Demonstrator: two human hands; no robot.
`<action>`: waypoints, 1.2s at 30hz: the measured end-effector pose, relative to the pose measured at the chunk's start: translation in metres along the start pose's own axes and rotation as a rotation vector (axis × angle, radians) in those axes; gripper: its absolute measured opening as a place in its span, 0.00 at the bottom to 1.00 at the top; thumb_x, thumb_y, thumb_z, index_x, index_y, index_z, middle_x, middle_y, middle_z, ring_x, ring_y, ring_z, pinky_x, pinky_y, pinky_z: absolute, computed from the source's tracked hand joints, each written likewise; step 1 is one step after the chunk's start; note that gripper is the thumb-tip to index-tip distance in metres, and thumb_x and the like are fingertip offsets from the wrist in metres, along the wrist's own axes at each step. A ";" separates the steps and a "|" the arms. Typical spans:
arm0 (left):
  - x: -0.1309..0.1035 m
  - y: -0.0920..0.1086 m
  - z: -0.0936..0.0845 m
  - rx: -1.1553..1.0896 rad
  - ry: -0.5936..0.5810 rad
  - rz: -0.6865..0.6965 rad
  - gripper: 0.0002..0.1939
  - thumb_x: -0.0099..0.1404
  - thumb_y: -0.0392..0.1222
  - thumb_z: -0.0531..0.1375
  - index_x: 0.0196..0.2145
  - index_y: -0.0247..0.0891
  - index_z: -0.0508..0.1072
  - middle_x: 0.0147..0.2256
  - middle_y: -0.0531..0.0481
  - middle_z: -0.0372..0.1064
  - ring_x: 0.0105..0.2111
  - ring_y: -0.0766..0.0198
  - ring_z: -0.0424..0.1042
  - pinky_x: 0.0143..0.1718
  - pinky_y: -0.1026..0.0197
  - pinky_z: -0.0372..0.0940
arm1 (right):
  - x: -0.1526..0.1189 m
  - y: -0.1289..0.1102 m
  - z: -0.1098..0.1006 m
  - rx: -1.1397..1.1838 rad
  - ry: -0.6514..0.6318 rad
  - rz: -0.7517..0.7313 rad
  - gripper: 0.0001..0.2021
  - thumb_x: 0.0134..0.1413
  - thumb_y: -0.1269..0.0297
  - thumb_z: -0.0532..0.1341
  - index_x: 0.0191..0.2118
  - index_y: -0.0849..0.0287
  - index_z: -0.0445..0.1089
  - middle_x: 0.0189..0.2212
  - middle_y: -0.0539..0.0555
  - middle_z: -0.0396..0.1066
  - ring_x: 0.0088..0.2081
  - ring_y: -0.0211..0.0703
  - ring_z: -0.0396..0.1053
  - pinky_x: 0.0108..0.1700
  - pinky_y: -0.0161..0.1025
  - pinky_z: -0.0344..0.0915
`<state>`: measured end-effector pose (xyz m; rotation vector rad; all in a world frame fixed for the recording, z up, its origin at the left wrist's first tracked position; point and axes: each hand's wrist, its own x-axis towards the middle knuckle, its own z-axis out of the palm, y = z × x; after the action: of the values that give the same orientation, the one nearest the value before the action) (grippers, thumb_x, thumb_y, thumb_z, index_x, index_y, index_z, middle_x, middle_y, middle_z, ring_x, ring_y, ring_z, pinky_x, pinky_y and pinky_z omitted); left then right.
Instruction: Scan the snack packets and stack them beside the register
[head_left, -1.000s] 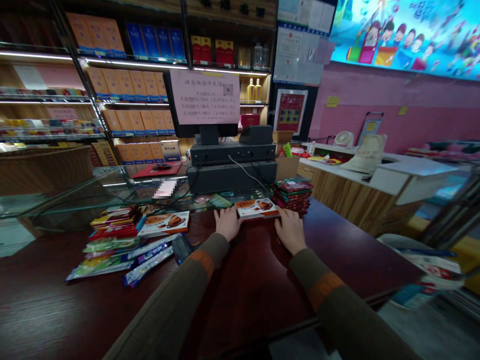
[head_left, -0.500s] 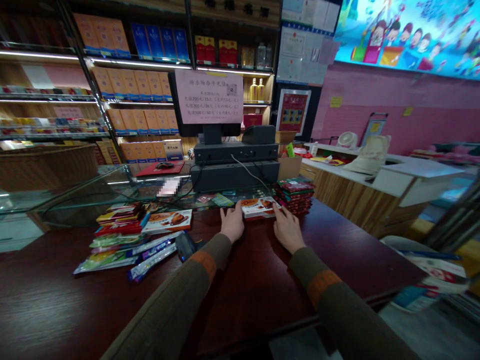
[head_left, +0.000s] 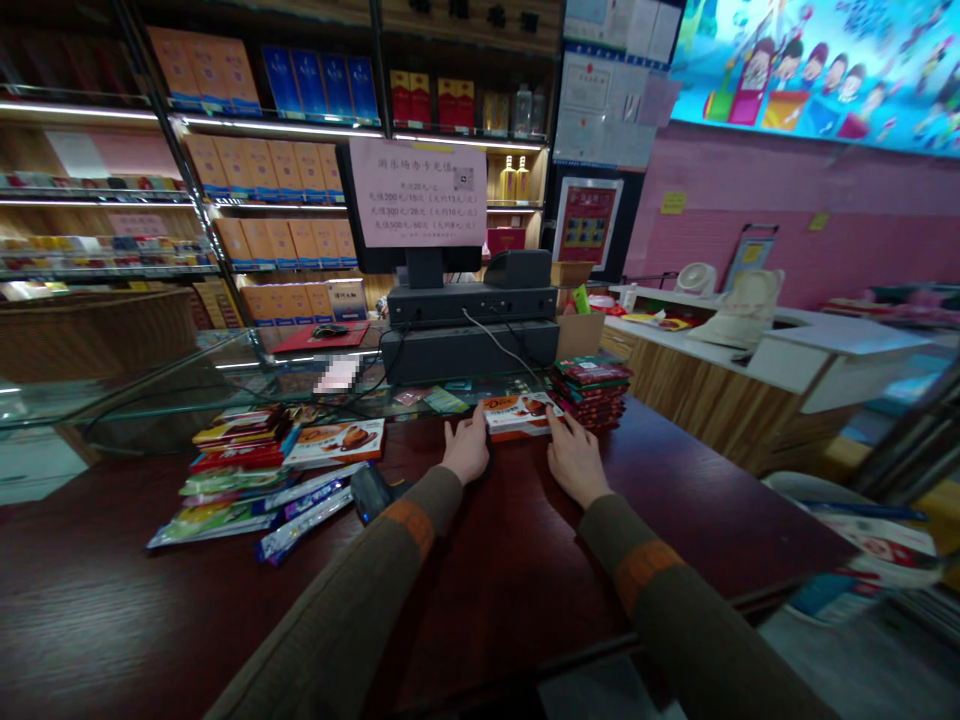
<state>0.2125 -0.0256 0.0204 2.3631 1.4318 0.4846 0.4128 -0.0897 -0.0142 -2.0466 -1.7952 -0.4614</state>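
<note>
Touching box (head_left: pixel 519 414), both hands (head_left: pixel 466 450) (head_left: pixel 577 462) half-spread

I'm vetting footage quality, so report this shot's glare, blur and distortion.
Head view: pale glare lower left on the table; head view: shelf light strips shine bright; head view: wall screen stretched and soft; head view: central orange-and-white box clearer, small print unreadable.

Wooden shelves (head_left: pixel 450 40) are lining the back, with white light strips (head_left: pixel 285 127) glowing along their edges; a framed red poster (head_left: pixel 587 225) is hanging to their right; a pink wall (head_left: pixel 862 190) is stretching across the right side, a bright cartoon panel (head_left: pixel 817 80) shining above; a wood-fronted counter (head_left: pixel 675 385) is standing below; a dark reddish table (head_left: pixel 480 590) is filling the foreground; grey floor (head_left: pixel 840 655) is showing at lower right.
</note>
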 end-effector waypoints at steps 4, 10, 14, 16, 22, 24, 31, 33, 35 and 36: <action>-0.003 0.001 -0.002 -0.011 -0.007 -0.002 0.47 0.58 0.26 0.50 0.72 0.38 0.36 0.62 0.38 0.65 0.66 0.53 0.55 0.68 0.34 0.38 | -0.001 0.000 0.001 0.034 0.008 -0.007 0.31 0.63 0.73 0.48 0.71 0.65 0.49 0.61 0.63 0.67 0.67 0.52 0.53 0.61 0.49 0.53; -0.005 0.004 -0.007 0.019 -0.028 -0.002 0.47 0.58 0.28 0.51 0.72 0.37 0.37 0.63 0.38 0.63 0.67 0.53 0.54 0.68 0.34 0.39 | -0.002 0.000 0.000 0.048 0.024 -0.012 0.34 0.61 0.74 0.49 0.72 0.63 0.46 0.62 0.63 0.66 0.67 0.53 0.52 0.60 0.50 0.54; -0.006 0.003 -0.012 0.057 -0.027 -0.004 0.46 0.58 0.28 0.51 0.72 0.37 0.38 0.63 0.38 0.63 0.67 0.53 0.55 0.68 0.34 0.40 | -0.003 -0.002 -0.001 0.049 0.037 -0.019 0.32 0.62 0.74 0.48 0.71 0.64 0.49 0.62 0.63 0.66 0.67 0.52 0.52 0.60 0.49 0.54; -0.008 0.001 -0.016 0.073 -0.014 -0.005 0.45 0.59 0.28 0.51 0.72 0.36 0.40 0.63 0.36 0.63 0.67 0.53 0.55 0.68 0.34 0.40 | -0.003 -0.004 -0.002 0.039 0.042 -0.032 0.31 0.62 0.75 0.49 0.71 0.64 0.50 0.62 0.63 0.67 0.67 0.52 0.53 0.60 0.49 0.54; -0.016 -0.011 -0.034 0.113 0.021 -0.022 0.43 0.60 0.27 0.50 0.71 0.35 0.42 0.63 0.36 0.64 0.66 0.52 0.58 0.68 0.35 0.40 | -0.003 -0.018 -0.005 0.065 0.059 -0.091 0.30 0.63 0.74 0.48 0.70 0.64 0.51 0.60 0.62 0.69 0.67 0.52 0.54 0.61 0.49 0.54; -0.019 -0.017 -0.041 0.125 0.037 -0.032 0.42 0.60 0.27 0.50 0.71 0.35 0.44 0.63 0.36 0.64 0.65 0.52 0.58 0.68 0.36 0.42 | -0.002 -0.023 -0.006 0.081 0.057 -0.109 0.31 0.62 0.74 0.49 0.71 0.63 0.51 0.61 0.62 0.68 0.67 0.52 0.54 0.61 0.50 0.54; -0.030 -0.041 -0.062 0.146 0.072 -0.099 0.39 0.62 0.27 0.50 0.70 0.37 0.48 0.60 0.35 0.67 0.65 0.52 0.60 0.67 0.36 0.44 | 0.002 -0.045 -0.008 0.118 0.009 -0.167 0.29 0.62 0.75 0.48 0.68 0.63 0.56 0.63 0.62 0.65 0.68 0.51 0.53 0.62 0.50 0.54; -0.034 -0.048 -0.068 0.148 0.083 -0.121 0.38 0.62 0.27 0.50 0.69 0.37 0.48 0.59 0.35 0.68 0.65 0.52 0.60 0.67 0.37 0.44 | 0.004 -0.053 -0.009 0.120 -0.008 -0.183 0.29 0.61 0.75 0.48 0.68 0.62 0.57 0.63 0.61 0.65 0.68 0.51 0.53 0.62 0.50 0.54; -0.038 -0.056 -0.074 0.148 0.096 -0.143 0.38 0.62 0.27 0.50 0.69 0.38 0.49 0.59 0.35 0.68 0.65 0.53 0.61 0.67 0.38 0.45 | 0.007 -0.061 -0.010 0.125 -0.022 -0.202 0.30 0.60 0.75 0.49 0.68 0.61 0.57 0.64 0.61 0.65 0.68 0.51 0.53 0.63 0.49 0.53; -0.041 -0.060 -0.077 0.147 0.101 -0.156 0.38 0.63 0.27 0.50 0.69 0.38 0.49 0.59 0.35 0.68 0.64 0.52 0.61 0.67 0.37 0.45 | 0.008 -0.066 -0.011 0.129 -0.028 -0.209 0.30 0.61 0.75 0.49 0.68 0.61 0.57 0.64 0.61 0.65 0.68 0.51 0.53 0.63 0.49 0.53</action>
<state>0.1131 -0.0275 0.0569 2.3426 1.7373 0.4781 0.3489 -0.0804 0.0037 -1.7978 -2.0109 -0.3655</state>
